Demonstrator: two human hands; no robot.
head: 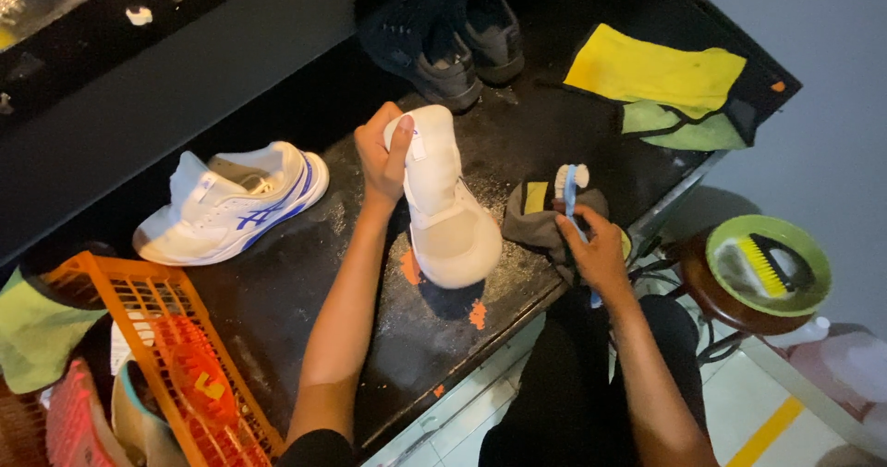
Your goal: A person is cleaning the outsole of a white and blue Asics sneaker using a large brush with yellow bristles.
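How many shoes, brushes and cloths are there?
White shoes: 2, one held in the left hand at, one lying at
Dark shoes: 2
Brushes: 2, one in the right hand at, one in the green bowl
Cloths on the table: 3
Total: 9

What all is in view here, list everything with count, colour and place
white shoe: 1, white, mid-table, held at the heel by the left hand
trainer: 1, white with blue stripes, table left
dark shoes: 2, black-grey, table back
blue brush: 1, blue handle, white bristles, in the right hand
grey cloth: 1, grey with yellow patch, under the brush
yellow cloth: 1, table back right
green cloth: 1, beside the yellow one
orange basket: 1, lower left
green bowl: 1, on a stool, right, holding a yellow-bristled brush
table: 1, black
left hand: on the shoe's heel
right hand: gripping the brush
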